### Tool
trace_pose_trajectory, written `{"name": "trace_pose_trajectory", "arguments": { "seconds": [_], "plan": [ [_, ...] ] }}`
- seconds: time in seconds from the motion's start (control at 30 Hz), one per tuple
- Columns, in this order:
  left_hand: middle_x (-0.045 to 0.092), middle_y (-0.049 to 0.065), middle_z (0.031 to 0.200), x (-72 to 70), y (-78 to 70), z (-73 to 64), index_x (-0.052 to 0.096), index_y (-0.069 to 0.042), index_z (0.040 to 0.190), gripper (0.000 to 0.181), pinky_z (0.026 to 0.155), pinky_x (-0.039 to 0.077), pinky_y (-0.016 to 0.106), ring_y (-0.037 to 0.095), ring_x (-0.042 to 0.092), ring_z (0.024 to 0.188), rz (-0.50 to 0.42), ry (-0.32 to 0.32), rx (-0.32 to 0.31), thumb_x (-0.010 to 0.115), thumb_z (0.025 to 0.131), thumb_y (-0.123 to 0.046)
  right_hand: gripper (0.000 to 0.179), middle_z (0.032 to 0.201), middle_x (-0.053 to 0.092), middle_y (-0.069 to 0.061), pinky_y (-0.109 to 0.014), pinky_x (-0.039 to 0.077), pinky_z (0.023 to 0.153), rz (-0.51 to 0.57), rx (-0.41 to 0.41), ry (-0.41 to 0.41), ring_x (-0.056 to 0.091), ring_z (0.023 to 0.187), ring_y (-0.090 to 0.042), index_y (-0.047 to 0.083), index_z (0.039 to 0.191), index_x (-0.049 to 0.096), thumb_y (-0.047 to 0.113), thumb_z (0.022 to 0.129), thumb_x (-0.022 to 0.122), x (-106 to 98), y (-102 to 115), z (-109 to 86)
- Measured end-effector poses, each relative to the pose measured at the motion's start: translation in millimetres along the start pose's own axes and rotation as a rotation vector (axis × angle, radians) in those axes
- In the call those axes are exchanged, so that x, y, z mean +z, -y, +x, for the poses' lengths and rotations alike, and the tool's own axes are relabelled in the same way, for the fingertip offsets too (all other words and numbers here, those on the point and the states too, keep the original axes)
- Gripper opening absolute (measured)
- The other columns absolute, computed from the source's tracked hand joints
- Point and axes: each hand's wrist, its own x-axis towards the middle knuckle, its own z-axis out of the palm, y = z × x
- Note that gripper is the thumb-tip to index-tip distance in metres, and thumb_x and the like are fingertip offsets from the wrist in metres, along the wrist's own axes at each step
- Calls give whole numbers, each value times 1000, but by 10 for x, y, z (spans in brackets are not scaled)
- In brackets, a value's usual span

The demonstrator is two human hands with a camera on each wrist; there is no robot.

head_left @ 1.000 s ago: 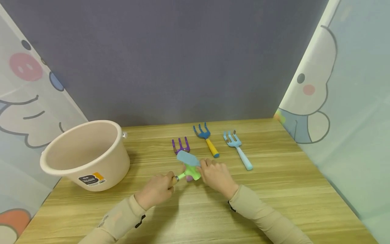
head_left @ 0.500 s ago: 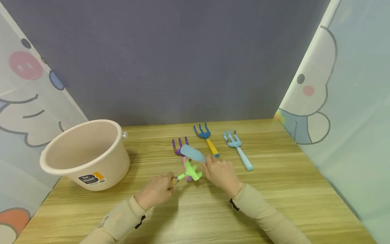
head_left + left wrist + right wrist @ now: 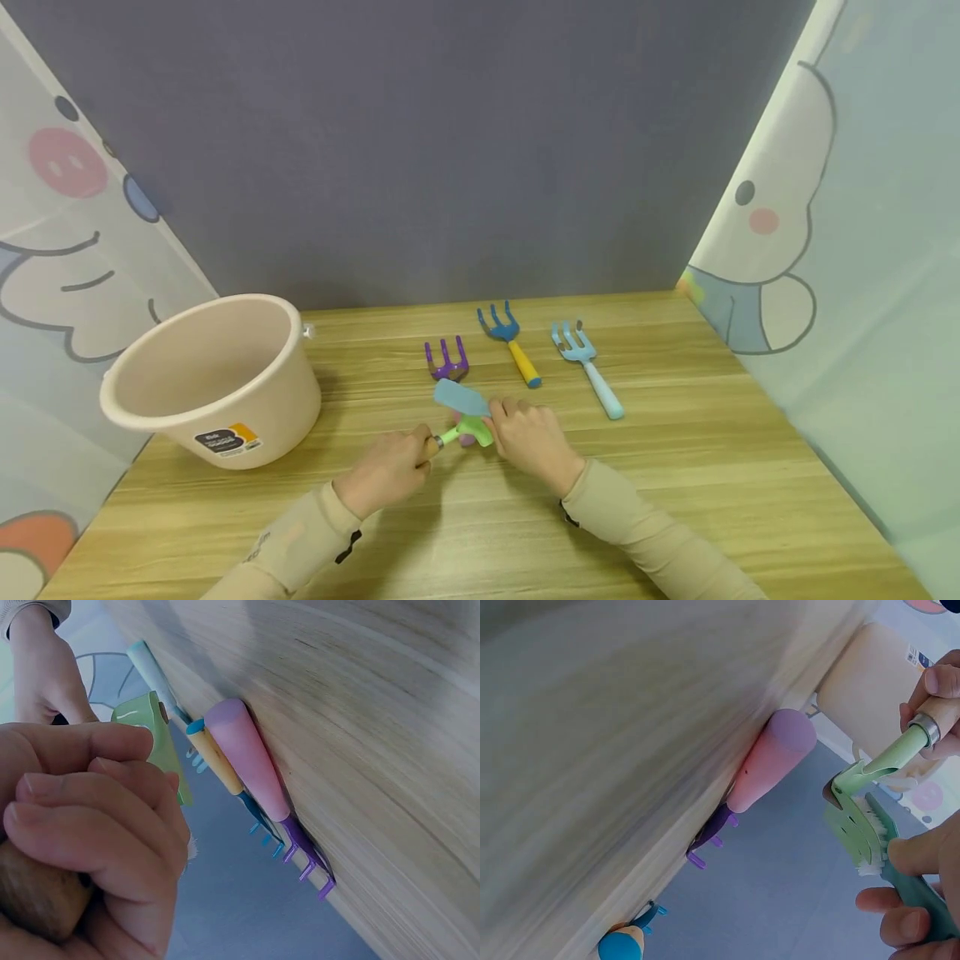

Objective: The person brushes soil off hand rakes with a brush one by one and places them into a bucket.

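Observation:
My left hand (image 3: 386, 471) grips the wooden handle of a green hand fork (image 3: 474, 429), its head pointing right above the table. My right hand (image 3: 534, 439) holds a blue scrubbing brush (image 3: 459, 397), thumb along its handle. In the right wrist view the brush's white bristles (image 3: 874, 825) press against the green fork's tines, and a brown patch (image 3: 830, 791) shows on the fork's head. Just beyond and under them lies a purple hand fork (image 3: 450, 367) with a pink handle (image 3: 240, 750), partly hidden by the brush in the head view.
A blue hand fork with a yellow handle (image 3: 523, 364) and a light blue one (image 3: 600, 390) with brown spots on its tines lie behind to the right. A large cream bucket (image 3: 296, 408) stands at the left. Dark panel (image 3: 480, 167) backs the wooden table (image 3: 675, 500).
The brush moved up and right off the green fork's head, then came back down and left over it. My left hand and the fork it holds stay nearly still.

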Motion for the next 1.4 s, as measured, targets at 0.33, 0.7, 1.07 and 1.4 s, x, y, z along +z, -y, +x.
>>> {"name": "trace_pose_trajectory", "arguments": {
  "seconds": [0.33, 0.7, 1.07, 1.4],
  "plan": [
    [42, -2, 57, 3, -18, 34, 50, -5, 87, 9, 38, 32, 20, 8, 39, 45, 13, -17, -7, 56, 80, -4, 27, 57, 56, -1, -14, 23, 31, 41, 80, -69, 34, 38, -4, 3, 85, 64, 29, 87, 57, -7, -51, 27],
    [42, -1, 58, 40, 35, -8, 52, -5, 84, 8, 37, 30, 17, 7, 37, 45, -14, 11, -14, 56, 79, -1, 23, 57, 55, -2, -18, 25, 30, 90, 110, -66, 40, 38, -7, 4, 82, 62, 26, 83, 64, -36, -141, 26],
    [42, -1, 60, 33, -3, 20, 51, -5, 86, 9, 37, 30, 16, 7, 38, 46, -35, 17, -6, 56, 79, -1, 23, 63, 60, 0, -16, 27, 34, 53, 7, -3, 44, 44, -6, 6, 90, 66, 28, 83, 65, -10, -57, 1],
    [44, 0, 59, 27, -28, 18, 49, -6, 85, 9, 38, 33, 19, 8, 40, 46, -51, 2, -1, 54, 81, 0, 24, 67, 65, -3, -18, 33, 33, 61, 92, -90, 51, 44, -9, 4, 93, 68, 25, 83, 65, -14, -83, 13]
  ]
}}
